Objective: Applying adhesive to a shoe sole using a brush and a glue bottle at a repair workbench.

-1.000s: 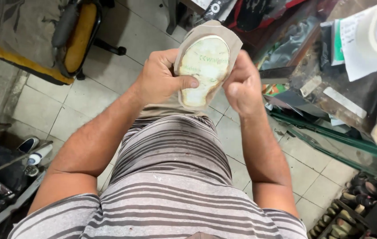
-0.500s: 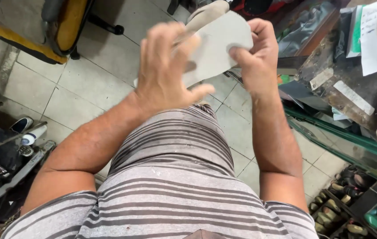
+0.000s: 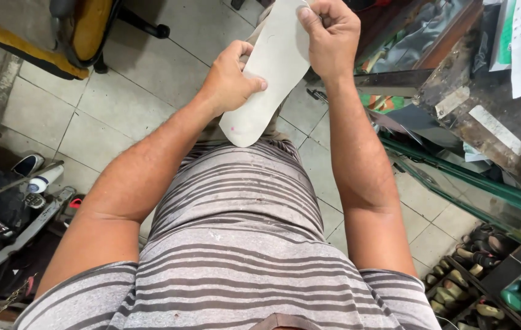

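A pale, off-white shoe insole [image 3: 273,70] is held up in front of my striped shirt, its smooth side toward me and its rounded end pointing down. My left hand [image 3: 231,78] grips its left edge near the middle, thumb laid across the face. Higher up, my right hand [image 3: 331,33] pinches the upper part of the insole between thumb and fingers. A brownish shoe upper shows just behind the insole; most of it is hidden.
A glass-topped counter [image 3: 456,171] with papers and scraps runs along the right. Below it, a shelf [image 3: 487,269] holds several shoes. A yellow chair [image 3: 71,36] stands at the upper left on the tiled floor. Shoes and a tube lie on a rack [image 3: 22,189] at left.
The piece has been turned from its moulded, yellowish side to the plain pale side and raised. My left hand closed back onto its edge, and my right hand shifted to the top.
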